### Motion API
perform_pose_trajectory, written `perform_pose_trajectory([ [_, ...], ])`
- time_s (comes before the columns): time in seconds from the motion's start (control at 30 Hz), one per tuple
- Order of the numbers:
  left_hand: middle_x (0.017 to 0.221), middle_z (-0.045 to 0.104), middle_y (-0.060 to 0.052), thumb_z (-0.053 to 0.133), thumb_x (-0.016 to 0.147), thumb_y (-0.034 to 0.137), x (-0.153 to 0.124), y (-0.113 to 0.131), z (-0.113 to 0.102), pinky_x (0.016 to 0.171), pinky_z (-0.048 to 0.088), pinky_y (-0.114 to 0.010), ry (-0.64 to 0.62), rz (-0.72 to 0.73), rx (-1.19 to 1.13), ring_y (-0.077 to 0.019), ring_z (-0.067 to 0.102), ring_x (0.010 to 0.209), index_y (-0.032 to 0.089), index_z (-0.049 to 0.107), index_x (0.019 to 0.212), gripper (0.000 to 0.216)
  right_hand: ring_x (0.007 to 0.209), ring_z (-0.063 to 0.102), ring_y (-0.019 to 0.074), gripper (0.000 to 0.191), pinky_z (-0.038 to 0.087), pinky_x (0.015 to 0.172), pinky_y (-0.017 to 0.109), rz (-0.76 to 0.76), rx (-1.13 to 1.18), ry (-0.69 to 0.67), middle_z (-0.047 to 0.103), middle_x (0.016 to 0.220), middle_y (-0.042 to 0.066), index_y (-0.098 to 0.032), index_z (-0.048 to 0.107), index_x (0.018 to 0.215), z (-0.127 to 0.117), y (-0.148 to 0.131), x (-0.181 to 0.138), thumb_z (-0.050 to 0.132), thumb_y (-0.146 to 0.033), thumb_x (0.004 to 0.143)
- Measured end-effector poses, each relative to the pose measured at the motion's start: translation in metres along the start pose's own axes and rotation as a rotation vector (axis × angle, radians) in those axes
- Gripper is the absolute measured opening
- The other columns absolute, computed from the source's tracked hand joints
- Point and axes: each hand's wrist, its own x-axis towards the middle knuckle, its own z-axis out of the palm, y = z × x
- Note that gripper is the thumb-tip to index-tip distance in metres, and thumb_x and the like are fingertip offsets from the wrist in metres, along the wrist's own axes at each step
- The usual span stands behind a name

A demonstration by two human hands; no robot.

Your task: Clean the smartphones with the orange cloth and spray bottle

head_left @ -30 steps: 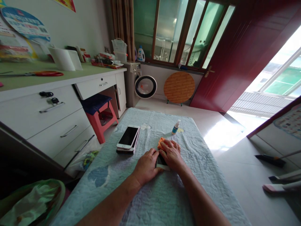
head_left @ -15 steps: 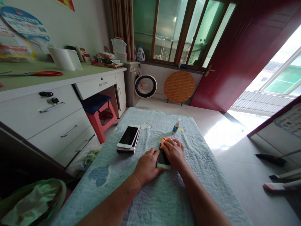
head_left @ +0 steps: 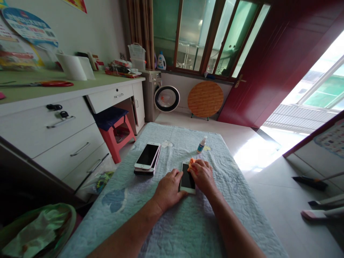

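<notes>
A white phone [head_left: 187,179] lies face up on the quilt-covered table [head_left: 172,218]. My left hand [head_left: 168,189] rests at its left edge, fingers pressed against it, holding it still. My right hand [head_left: 202,175] is closed on a small orange cloth [head_left: 191,164] that lies on the phone's upper right corner. A stack of phones [head_left: 147,157], the top one white with a dark screen, lies to the left. A small spray bottle [head_left: 201,145] stands beyond my right hand.
White drawers and a green-topped desk [head_left: 67,107] run along the left, with a red stool [head_left: 114,130] beneath. A green bag [head_left: 34,229] sits at lower left. A washing machine [head_left: 161,95], a folded round table [head_left: 205,99] and a red door [head_left: 271,64] stand behind.
My right hand with the orange cloth slid off the phone's screen toward its upper right, uncovering most of the screen. My left hand stayed at the phone's left edge.
</notes>
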Motion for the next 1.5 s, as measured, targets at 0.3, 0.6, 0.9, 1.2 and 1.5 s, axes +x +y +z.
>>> perform_pose_trajectory([
  [0.3,0.121,0.054,-0.008,0.073,0.073,0.044,0.000,0.001,-0.002,0.096,0.043,-0.036,-0.009,-0.003,-0.021,-0.0275,0.055,0.111,0.023,0.053,0.124,0.059,0.091,0.048,0.0210,0.019,0.036,0.082,0.034,-0.083,0.072,-0.070,0.060,0.094,0.005,-0.026,0.072,0.083,-0.009,-0.009,-0.009,0.055,-0.025,0.091],
  [0.6,0.116,0.055,-0.006,0.074,0.072,0.044,-0.001,-0.001,0.000,0.092,0.045,-0.034,0.004,-0.011,-0.067,-0.0258,0.057,0.105,0.024,0.053,0.123,0.059,0.089,0.050,0.0170,0.019,0.038,0.082,0.031,-0.216,0.198,-0.186,0.059,0.089,0.003,-0.023,0.070,0.078,-0.016,-0.022,-0.012,0.056,-0.018,0.090],
  [0.9,0.116,0.055,-0.007,0.069,0.075,0.046,0.002,-0.005,0.002,0.091,0.046,-0.033,0.010,0.019,-0.095,-0.0255,0.058,0.104,0.023,0.056,0.116,0.049,0.085,0.051,0.0150,0.018,0.037,0.082,0.029,-0.348,0.281,-0.345,0.060,0.082,0.000,-0.021,0.067,0.072,-0.030,-0.032,-0.020,0.060,-0.017,0.088],
  [1.2,0.135,0.050,-0.012,0.066,0.080,0.040,0.001,-0.008,-0.007,0.104,0.040,-0.037,-0.105,0.055,-0.022,-0.0279,0.051,0.122,0.018,0.048,0.134,0.061,0.085,0.053,0.0145,0.022,0.037,0.080,0.028,-0.357,0.305,-0.475,0.062,0.080,0.000,-0.021,0.067,0.067,-0.044,-0.027,-0.019,0.059,-0.017,0.087],
  [1.5,0.136,0.049,-0.012,0.063,0.081,0.030,0.000,-0.005,-0.010,0.105,0.039,-0.035,-0.118,0.054,0.065,-0.0265,0.050,0.121,0.016,0.047,0.136,0.060,0.080,0.053,0.0136,0.023,0.035,0.081,0.027,-0.256,0.229,-0.606,0.062,0.078,0.000,-0.022,0.071,0.068,-0.064,-0.017,-0.018,0.055,-0.009,0.078],
])
